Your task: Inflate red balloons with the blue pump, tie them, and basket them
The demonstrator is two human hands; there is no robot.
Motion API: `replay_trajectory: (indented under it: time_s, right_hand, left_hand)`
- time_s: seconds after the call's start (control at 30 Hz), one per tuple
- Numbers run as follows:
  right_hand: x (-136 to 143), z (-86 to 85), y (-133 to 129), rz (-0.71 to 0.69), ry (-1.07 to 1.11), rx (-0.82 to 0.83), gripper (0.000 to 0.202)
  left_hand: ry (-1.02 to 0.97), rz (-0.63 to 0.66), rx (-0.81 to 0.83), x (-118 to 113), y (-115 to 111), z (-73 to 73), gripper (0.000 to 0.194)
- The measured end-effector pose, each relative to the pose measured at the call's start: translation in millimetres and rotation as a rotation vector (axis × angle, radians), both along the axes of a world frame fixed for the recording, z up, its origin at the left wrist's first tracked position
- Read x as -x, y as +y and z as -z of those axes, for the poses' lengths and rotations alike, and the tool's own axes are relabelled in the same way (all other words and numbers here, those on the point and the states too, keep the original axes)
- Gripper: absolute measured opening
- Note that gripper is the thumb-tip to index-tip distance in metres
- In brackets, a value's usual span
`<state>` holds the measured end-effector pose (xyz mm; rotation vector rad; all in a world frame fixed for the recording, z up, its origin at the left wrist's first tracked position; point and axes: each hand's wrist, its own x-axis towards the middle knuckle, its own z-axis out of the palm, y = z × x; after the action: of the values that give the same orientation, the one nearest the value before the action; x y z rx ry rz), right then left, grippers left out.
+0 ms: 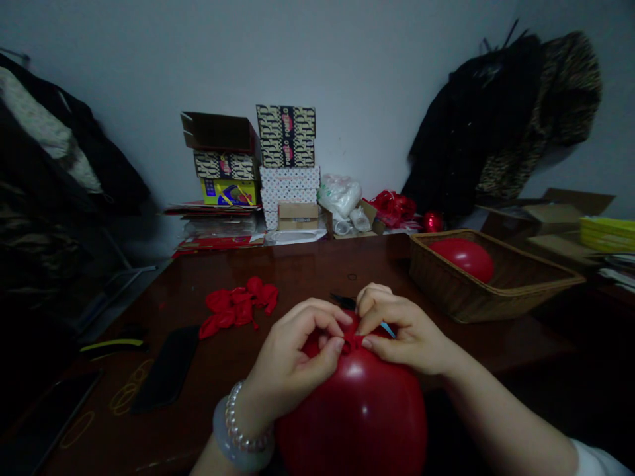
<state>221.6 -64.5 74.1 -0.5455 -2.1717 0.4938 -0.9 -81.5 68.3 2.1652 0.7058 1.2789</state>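
A large inflated red balloon (357, 410) is at the front edge of the brown table, below both hands. My left hand (302, 350), with a beaded bracelet and a bangle at the wrist, pinches the balloon's neck from the left. From the right, my right hand (401, 327) pinches the same neck, fingertips close to the left ones. Behind the hands lies a dark tool (342, 301), partly hidden, and a bit of blue (387, 329) shows by the right fingers. Several limp red balloons (233, 307) lie to the left.
A wicker basket (466, 307) holding an inflated red balloon (464, 258) stands at the right. Phone-like dark slabs (169, 367), yellowish rubber bands (124, 396) and a yellow-edged tool (112, 345) lie at the left. Stacked boxes (288, 185) and plastic bags (340, 195) line the wall.
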Motion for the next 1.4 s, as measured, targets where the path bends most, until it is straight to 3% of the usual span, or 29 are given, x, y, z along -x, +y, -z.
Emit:
replay_trajectory:
  time_s: [0.13, 0.3, 0.67, 0.87, 1.0, 1.23, 1.4]
  right_hand:
    - [1, 2.5, 1, -0.003, 0.007, 0.006, 0.007]
    - [2, 0.4, -3, 0.009, -0.012, -0.008, 0.006]
    - [5, -11.6, -18, 0.070, -0.174, -0.159, 0.002]
    - [3, -13.2, -18, 0.043, -0.176, -0.153, 0.002]
    - [3, -10.8, -18, 0.016, -0.173, -0.132, 0.004]
    - [4, -11.4, -13, -0.011, -0.071, -0.100, 0.006]
    - [3, -11.2, -14, -0.010, -0.084, -0.083, 0.005]
  left_hand:
    - [-0.040, 0.090, 0.106, -2, 0, 3.2, 0.006]
    - [-0.041, 0.137, 0.096, -1, 1, 3.8, 0.007]
    - [0.030, 0.116, -0.162, -1, 8, 0.2, 0.021]
    - [0.128, 0.157, -0.166, 2, 7, -7.4, 0.015]
    - [0.181, 0.185, -0.298, 8, 7, -7.3, 0.012]
    - [0.223, 0.046, -0.580, 6, 4, 2.6, 0.024]
    - [0.198, -0.049, -0.636, -6, 2, 2.9, 0.018]
